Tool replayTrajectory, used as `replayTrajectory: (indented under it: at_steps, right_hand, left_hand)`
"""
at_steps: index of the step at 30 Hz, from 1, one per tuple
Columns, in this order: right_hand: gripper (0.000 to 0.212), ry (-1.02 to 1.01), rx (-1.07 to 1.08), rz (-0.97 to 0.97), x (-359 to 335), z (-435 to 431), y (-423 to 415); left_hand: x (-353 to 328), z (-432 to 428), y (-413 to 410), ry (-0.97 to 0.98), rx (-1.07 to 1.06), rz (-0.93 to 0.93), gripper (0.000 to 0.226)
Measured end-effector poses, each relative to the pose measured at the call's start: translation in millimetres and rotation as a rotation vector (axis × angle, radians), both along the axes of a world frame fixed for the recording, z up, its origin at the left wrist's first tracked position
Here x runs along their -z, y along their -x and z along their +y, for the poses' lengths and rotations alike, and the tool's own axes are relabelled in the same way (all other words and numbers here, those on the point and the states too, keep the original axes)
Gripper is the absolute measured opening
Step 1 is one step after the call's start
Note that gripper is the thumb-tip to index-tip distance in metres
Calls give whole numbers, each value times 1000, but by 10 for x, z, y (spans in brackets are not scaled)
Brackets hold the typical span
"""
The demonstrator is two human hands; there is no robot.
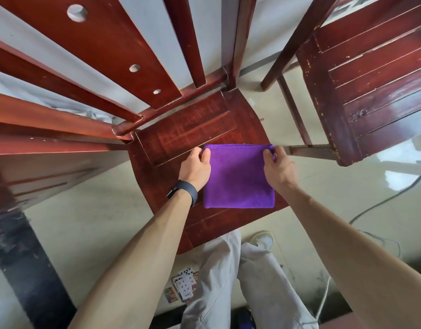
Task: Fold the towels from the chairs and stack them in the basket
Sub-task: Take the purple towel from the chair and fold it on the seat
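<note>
Two hands, one towel: the purple towel lies flat on the chair seat, over the seat's front half, already down to a near-square. L hand pinches its far-left corner, R hand the far-right one. The fingers on both are curled tight on cloth, thumbs on top, nothing else held.

What the next fold turns on, imo: the gripped edge is the one toward the seat's backrest, and the free edge sits toward the seat front, close to me. So the pull would run seat-back to seat-front. Both hands are level w/ each other, neither nearer. The sides look about equal, so there's no clear long axis. Basket isn't in view; can't tell which way it lies from the seat.
</note>
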State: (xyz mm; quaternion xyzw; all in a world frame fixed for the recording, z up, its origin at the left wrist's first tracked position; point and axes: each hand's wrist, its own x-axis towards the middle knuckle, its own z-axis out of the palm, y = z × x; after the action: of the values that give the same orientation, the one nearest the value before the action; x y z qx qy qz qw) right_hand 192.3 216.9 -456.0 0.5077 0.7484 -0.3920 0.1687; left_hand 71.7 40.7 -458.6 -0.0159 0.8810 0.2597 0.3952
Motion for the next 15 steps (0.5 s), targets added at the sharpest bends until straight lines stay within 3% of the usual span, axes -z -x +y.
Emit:
replayTrajectory:
  at_steps: [11,15]
  right_hand:
    - [32,-53,40,19,21,-53,8]
    - [35,-220,110,110,-4,-148,-74]
  left_hand:
    - [46,31,50,94,65,81,39]
    - [-64,-17,-84,141,128,282,38]
